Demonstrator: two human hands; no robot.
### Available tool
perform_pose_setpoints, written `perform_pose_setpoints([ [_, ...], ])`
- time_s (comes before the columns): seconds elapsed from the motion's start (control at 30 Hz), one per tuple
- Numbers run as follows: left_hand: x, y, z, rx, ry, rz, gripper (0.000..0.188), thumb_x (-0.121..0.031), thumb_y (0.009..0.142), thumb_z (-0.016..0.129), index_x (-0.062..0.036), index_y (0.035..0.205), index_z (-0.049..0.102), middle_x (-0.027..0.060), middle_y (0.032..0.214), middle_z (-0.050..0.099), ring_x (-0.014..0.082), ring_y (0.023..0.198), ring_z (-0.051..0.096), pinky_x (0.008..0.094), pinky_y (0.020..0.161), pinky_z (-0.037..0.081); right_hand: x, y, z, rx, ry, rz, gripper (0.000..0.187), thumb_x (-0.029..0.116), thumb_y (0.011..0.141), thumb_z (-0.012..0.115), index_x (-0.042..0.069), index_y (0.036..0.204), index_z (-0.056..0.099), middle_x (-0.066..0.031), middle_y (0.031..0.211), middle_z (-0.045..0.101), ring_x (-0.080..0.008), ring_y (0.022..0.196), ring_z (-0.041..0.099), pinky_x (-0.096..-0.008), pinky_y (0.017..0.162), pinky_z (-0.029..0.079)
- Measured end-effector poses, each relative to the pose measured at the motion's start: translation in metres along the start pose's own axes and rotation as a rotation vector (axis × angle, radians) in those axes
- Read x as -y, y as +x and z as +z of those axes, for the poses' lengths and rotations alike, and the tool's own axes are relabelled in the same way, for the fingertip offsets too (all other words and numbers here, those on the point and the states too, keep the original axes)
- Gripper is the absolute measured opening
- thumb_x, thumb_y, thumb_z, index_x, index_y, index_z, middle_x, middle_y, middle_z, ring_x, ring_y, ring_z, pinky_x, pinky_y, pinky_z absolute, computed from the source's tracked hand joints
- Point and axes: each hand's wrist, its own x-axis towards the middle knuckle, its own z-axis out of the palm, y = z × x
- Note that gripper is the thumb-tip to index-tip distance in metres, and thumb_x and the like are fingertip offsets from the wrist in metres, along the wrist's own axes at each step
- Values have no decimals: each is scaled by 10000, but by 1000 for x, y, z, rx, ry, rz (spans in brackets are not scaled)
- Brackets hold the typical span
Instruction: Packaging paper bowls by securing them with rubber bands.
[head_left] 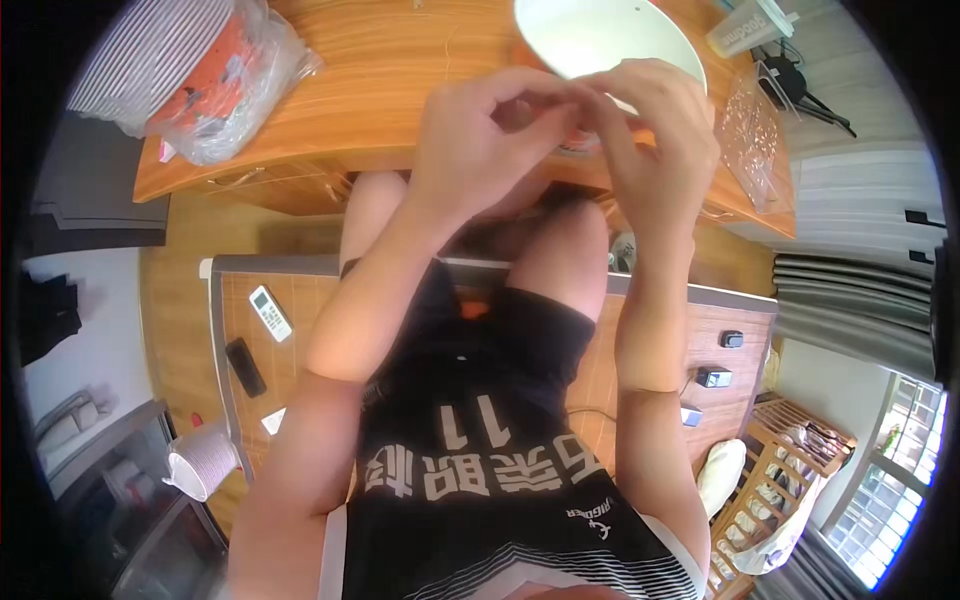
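My left hand (pixel 480 140) and my right hand (pixel 662 130) meet over the near edge of the wooden table (pixel 390 60), fingertips of both pinched together. Whatever lies between the fingers is too small or too hidden to make out. Just beyond my right hand stands a large white bowl (pixel 600 35), its near rim partly covered by the fingers. A bit of something reddish (pixel 578 142) shows below the fingertips; its kind I cannot tell.
At the table's left is a clear plastic bag (pixel 225 125) around stacked white-rimmed, orange-red containers. A lidded cup (pixel 745 28), a black tripod-like object (pixel 790 80) and a clear plastic tray (pixel 755 140) are at the right. Behind, a remote control (pixel 270 313) and a phone (pixel 245 367) lie on a low surface.
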Motion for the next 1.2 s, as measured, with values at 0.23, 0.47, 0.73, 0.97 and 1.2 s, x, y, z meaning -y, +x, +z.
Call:
perform_pose_setpoints([
  [0.23,-2,-1,-2,5,18,-31,139,-77,931,731,-16,1053,751,-29,854,729,-14,657,528,158,553,369,-18,-1,3,-38,119,-116,125,32,840,723,81,949,758,-68,960,720,-256,984,659,-344,879,460],
  [0.47,9,0,6,-55,-273,-114,215,-203,907,773,-27,1029,772,39,832,751,59,723,650,206,643,485,-13,-14,-5,-270,73,-19,185,107,834,767,110,1020,764,-29,998,722,-220,1013,644,-333,889,425],
  [0.73,9,1,7,-7,-326,-90,185,-125,933,734,6,1062,743,49,879,747,78,769,679,211,675,514,-3,1,-11,-170,-174,-127,91,209,812,810,171,891,783,18,889,720,-210,885,661,-346,791,464],
  [0.97,3,1,0,-70,-6,47,134,-133,916,761,-69,1033,775,-94,649,571,4,549,344,216,494,223,2,14,-14,14,-102,-146,150,86,758,800,104,900,753,-17,973,732,-243,1035,668,-366,901,467],
  [1.2,2,3,0,-110,180,189,155,-129,879,782,-103,1032,777,-56,687,626,16,545,391,215,492,287,-1,17,-11,46,15,-95,161,39,749,796,76,898,750,-51,950,730,-264,1029,679,-383,910,502],
])
